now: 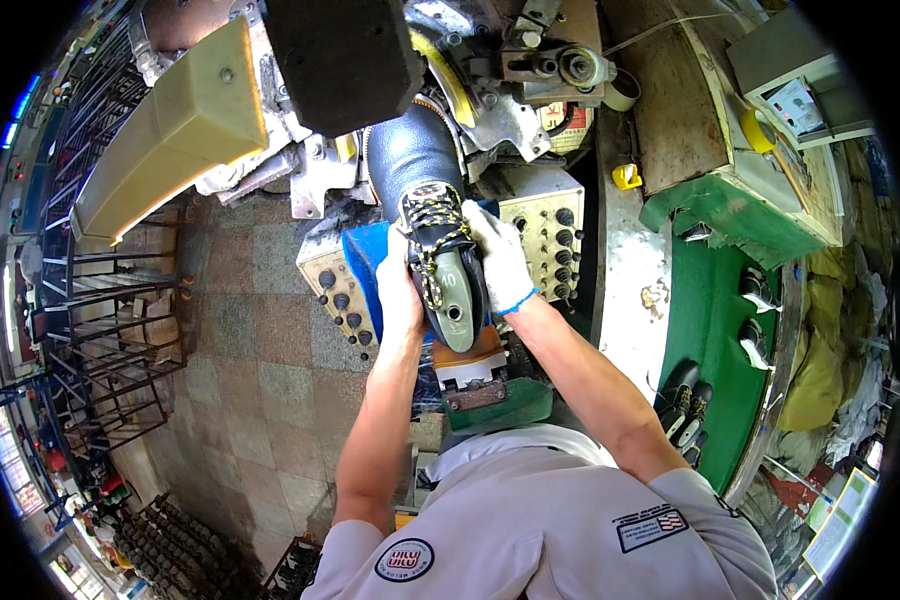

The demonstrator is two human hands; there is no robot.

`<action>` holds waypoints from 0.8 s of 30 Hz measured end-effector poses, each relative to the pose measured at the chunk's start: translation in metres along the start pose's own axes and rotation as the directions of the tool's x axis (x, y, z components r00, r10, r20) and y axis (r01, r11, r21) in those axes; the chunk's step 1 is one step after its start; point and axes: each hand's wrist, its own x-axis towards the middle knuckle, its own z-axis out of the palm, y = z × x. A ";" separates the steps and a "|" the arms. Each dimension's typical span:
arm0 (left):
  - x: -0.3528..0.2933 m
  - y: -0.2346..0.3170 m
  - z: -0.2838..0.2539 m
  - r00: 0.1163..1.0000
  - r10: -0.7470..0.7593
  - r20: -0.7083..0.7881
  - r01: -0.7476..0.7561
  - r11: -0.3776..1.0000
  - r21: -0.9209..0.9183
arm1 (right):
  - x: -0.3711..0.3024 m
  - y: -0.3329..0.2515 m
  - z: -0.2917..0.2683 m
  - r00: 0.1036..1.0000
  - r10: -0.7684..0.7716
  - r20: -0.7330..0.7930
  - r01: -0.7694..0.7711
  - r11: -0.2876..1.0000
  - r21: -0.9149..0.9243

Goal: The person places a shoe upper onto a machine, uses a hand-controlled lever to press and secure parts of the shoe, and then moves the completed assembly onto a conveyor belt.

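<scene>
A black leather shoe upper (418,155) with black-and-yellow laces (432,225) is stretched over a grey-green shoe last (457,305). Its toe points away from me, in between the metal plates of a machine (315,180), and a dark block above hides the tip. My left hand (400,285), in a white glove, is closed along the left side of the shoe near the heel. On the opposite side my right hand (498,255), gloved in white with a blue cuff, grips the shoe beside the laces. The palm-side fingers of both hands are partly hidden.
Control panels with dark knobs flank the shoe, one on the right (545,235) and one on the left (338,300). A beige machine cover (175,130) juts out at upper left. Black shoes (682,390) stand on a green surface (705,300) at right. Metal racks (120,340) line the left.
</scene>
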 end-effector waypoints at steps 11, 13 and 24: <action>0.003 0.008 0.005 0.989 0.056 0.137 -0.048 0.997 -0.062 | 0.010 0.016 -0.008 0.997 -0.070 -0.037 0.070 0.998 -0.002; 0.004 0.003 0.004 0.987 0.096 0.128 -0.091 0.995 -0.045 | 0.012 0.019 -0.010 0.998 -0.051 -0.047 0.054 0.997 0.062; 0.001 -0.005 -0.006 0.921 0.342 0.185 -0.372 0.914 0.164 | 0.004 0.016 0.001 0.996 -0.072 -0.046 0.075 0.995 0.068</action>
